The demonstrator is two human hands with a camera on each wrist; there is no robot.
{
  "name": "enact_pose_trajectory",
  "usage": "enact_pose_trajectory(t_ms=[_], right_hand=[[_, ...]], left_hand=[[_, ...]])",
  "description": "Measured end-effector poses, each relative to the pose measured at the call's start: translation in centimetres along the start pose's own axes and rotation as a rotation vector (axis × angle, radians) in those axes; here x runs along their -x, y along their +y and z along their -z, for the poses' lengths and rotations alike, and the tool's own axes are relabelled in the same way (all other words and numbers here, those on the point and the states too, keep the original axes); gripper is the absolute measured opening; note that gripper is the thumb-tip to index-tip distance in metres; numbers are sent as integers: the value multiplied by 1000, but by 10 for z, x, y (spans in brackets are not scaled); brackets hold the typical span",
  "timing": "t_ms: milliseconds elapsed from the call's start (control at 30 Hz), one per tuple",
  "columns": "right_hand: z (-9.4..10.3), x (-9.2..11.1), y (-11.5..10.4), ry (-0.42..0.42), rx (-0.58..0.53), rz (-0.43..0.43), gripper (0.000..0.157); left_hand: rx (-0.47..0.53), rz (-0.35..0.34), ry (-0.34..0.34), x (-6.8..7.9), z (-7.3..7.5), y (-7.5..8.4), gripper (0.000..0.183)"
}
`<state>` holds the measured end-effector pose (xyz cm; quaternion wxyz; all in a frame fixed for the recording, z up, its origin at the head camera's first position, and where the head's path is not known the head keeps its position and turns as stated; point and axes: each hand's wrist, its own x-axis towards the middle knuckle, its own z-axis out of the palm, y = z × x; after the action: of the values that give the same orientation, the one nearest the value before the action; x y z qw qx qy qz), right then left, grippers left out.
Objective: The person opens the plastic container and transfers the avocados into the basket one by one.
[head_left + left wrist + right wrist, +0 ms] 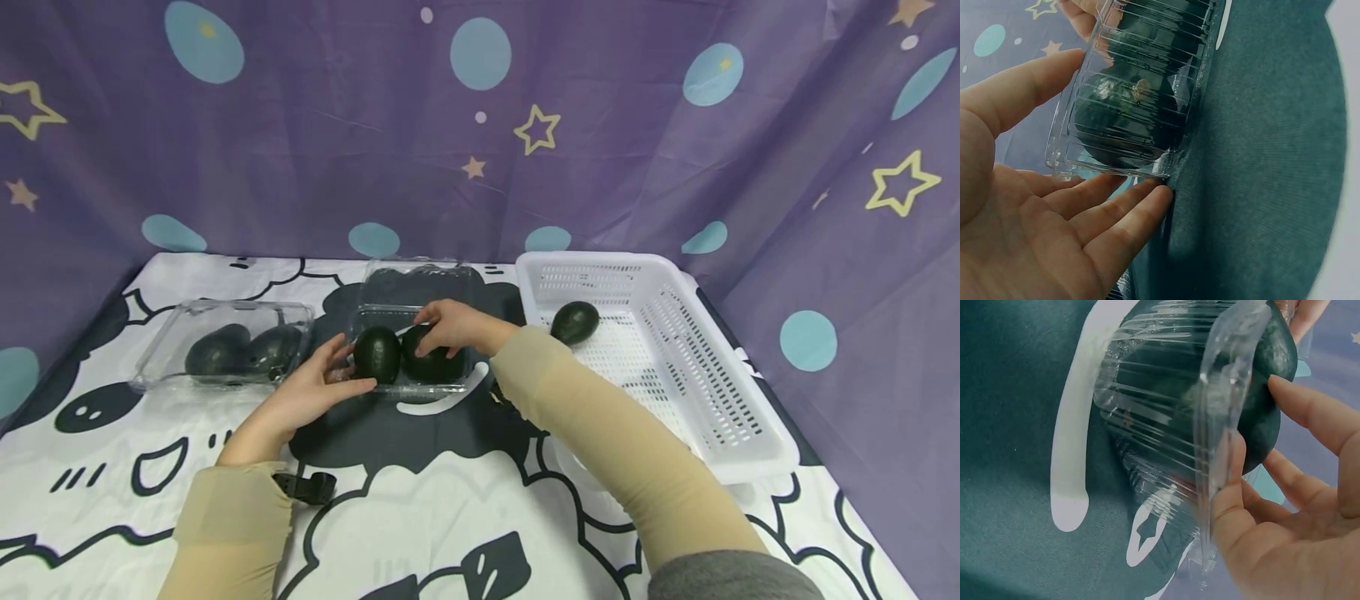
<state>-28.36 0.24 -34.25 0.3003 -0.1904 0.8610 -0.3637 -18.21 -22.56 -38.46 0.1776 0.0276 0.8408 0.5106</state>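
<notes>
A clear plastic clamshell box (pixel 416 389) stands in the middle of the table with its lid (pixel 382 283) raised at the back. Two dark green avocados lie side by side in it: a left avocado (pixel 377 357) and a right avocado (pixel 429 365). My right hand (pixel 456 327) grips the right avocado from above, thumb on its near left side and fingertips over the top and far side. At the box's left end, my left hand (pixel 315 390) touches the wall with extended fingers (pixel 1125 212), its thumb (pixel 1041 78) by the front rim.
To the left sits a closed clear box (pixel 161 350) with two avocados inside. On the right, a white perforated basket (pixel 738 387) holds one avocado (pixel 575 322) near its left wall. A purple curtain (pixel 420 192) hangs behind the table. My right forearm crosses the basket's near-left side.
</notes>
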Motion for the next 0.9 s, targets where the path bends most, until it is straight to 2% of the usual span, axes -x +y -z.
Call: enact_pose_trajectory(t_ms=[267, 633, 900], right_hand=[[0, 3, -1, -26, 72, -6, 66], [-7, 3, -5, -47, 325, 13, 75], [-11, 3, -5, -67, 389, 4, 77]], left_hand=[[6, 3, 4, -1, 0, 0, 107], [1, -23, 8, 1, 0, -1, 106], [5, -33, 4, 2, 0, 0, 105]])
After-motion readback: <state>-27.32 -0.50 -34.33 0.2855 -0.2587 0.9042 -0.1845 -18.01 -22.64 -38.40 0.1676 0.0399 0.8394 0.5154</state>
